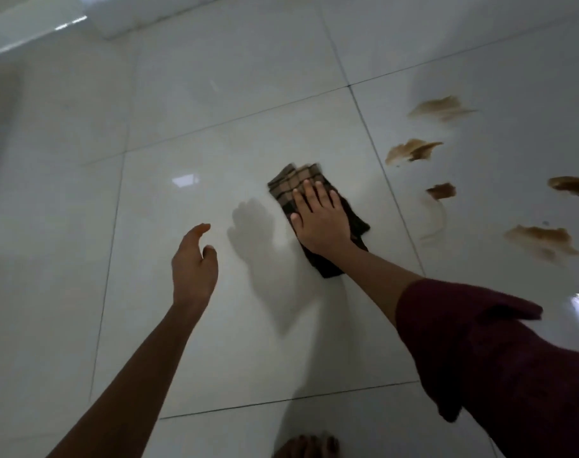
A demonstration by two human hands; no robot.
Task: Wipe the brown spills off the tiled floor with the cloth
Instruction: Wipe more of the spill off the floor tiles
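I see my right hand [319, 217] pressed flat on the cloth [314, 213], palm down, fingers spread and straight, not curled around it. The cloth is a brown checked rag, folded into a long strip, lying on the pale glossy tiled floor [215, 127] near the middle of one large tile. Its far end sticks out past my fingertips and its near end shows beside my wrist. My left hand [193, 262] hangs above the floor to the left of the cloth, loosely open with fingers slightly bent, holding nothing. The brown spills [413, 150] lie to the right, on the next tile across the grout line, well apart from the cloth: I count several separate smears there. A dark red sleeve [479, 342] covers my right forearm. A bare foot [309, 447] shows at the bottom edge.
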